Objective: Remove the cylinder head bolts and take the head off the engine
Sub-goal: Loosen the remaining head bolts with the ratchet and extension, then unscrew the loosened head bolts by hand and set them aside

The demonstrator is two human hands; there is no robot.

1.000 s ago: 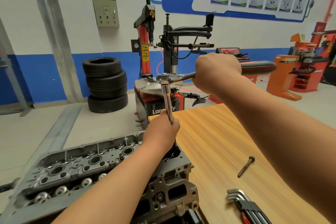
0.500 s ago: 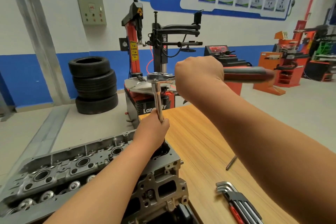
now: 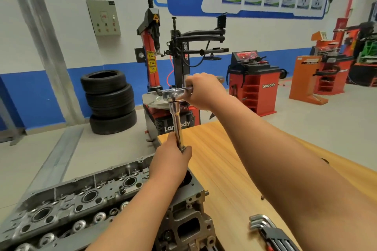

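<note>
A: What moved since a second ago?
B: Your right hand (image 3: 206,91) has swung the ratchet (image 3: 173,94) round, its handle now pointing away from you, fist closed on it.
A: And the cylinder head (image 3: 81,199)?
B: Directly below your left hand (image 3: 173,161), which grips the extension bar (image 3: 177,126) at its lower end, beside the wooden table (image 3: 224,169).

Ratchet handle (image 3: 188,89) further counterclockwise.

stacked tyres (image 3: 110,102), tyre changer (image 3: 180,63), red wheel balancer (image 3: 255,87), hex keys (image 3: 265,230) on wooden table (image 3: 214,159)
</note>
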